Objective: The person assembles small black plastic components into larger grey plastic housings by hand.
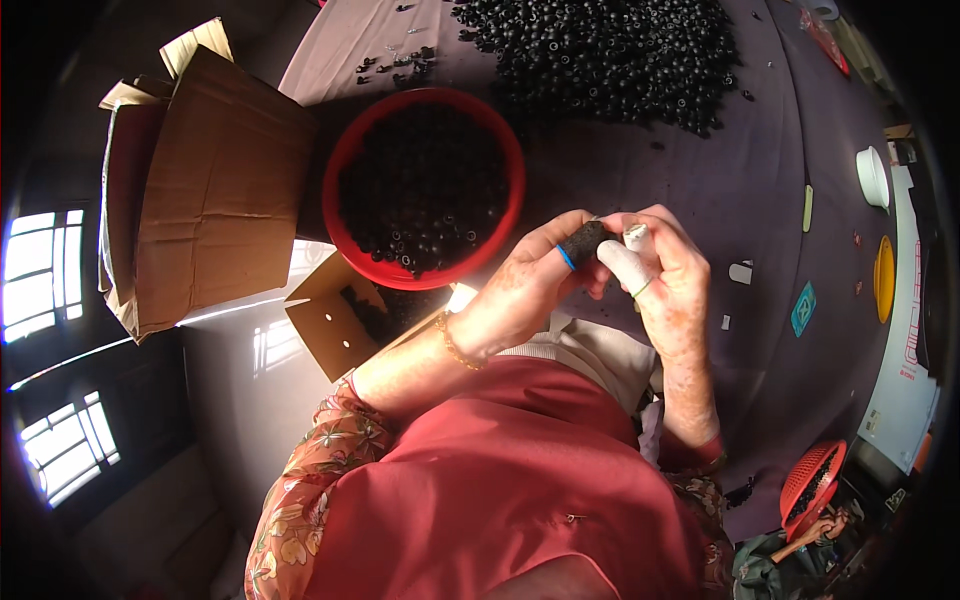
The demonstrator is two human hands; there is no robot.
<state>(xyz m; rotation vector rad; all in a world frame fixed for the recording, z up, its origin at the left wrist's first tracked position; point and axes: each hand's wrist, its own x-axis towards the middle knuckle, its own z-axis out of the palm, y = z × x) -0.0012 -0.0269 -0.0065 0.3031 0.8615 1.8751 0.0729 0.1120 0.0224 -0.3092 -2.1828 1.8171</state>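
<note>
In front of my apron, my left hand and my right hand meet with their fingers bent together. A black cover with a blue band wraps my left thumb. On my right thumb sits a white cover, held by a thin band. Both hands are closed in a pinch; whatever lies between the fingertips is hidden or too small to make out. To the left of my hands stands a red basin holding many small black ring-like parts.
A large heap of the same black parts covers the far table. At the left stand a tall cardboard box and a smaller open box. Toward the right lie a blue packet, a white bowl and a red basket near another person's hand.
</note>
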